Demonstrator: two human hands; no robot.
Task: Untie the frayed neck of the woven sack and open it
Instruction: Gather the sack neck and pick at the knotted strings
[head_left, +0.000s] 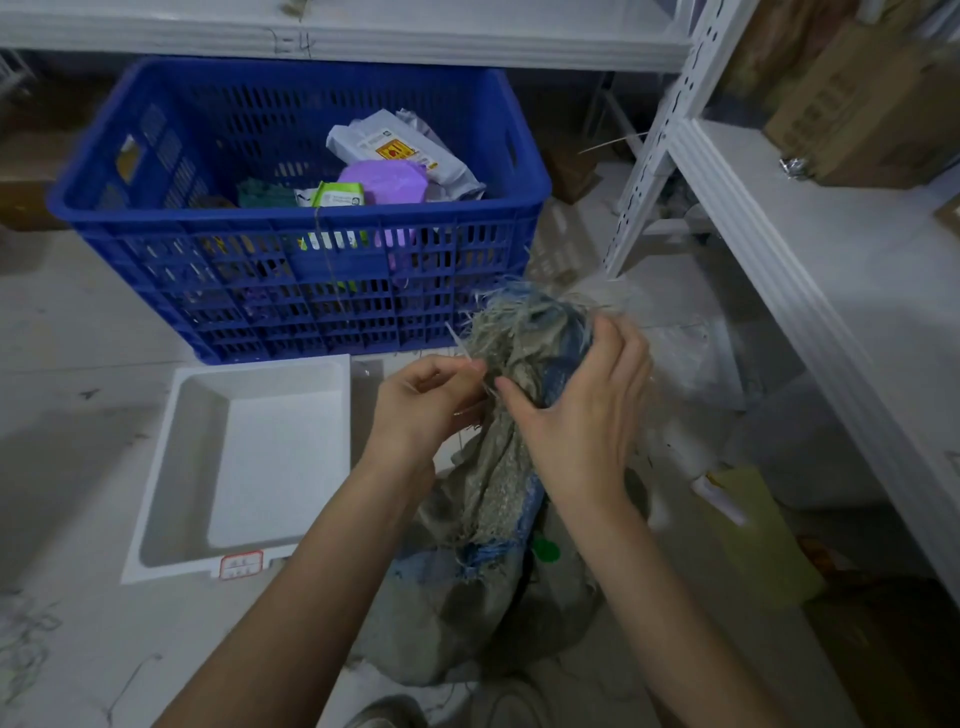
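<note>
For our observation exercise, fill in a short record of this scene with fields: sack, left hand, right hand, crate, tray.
sack: woven sack upright on the floor, frayed neck bunched, not yet open
left hand: left hand pinching a thin strand at the neck
right hand: right hand gripping the neck
crate: blue crate behind, holding packets
tray: white tray left of the sack

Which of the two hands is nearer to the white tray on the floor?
Left. The left hand hovers just past the white tray at its far right corner; the right hand is farther right, gripping the sack neck.
</note>
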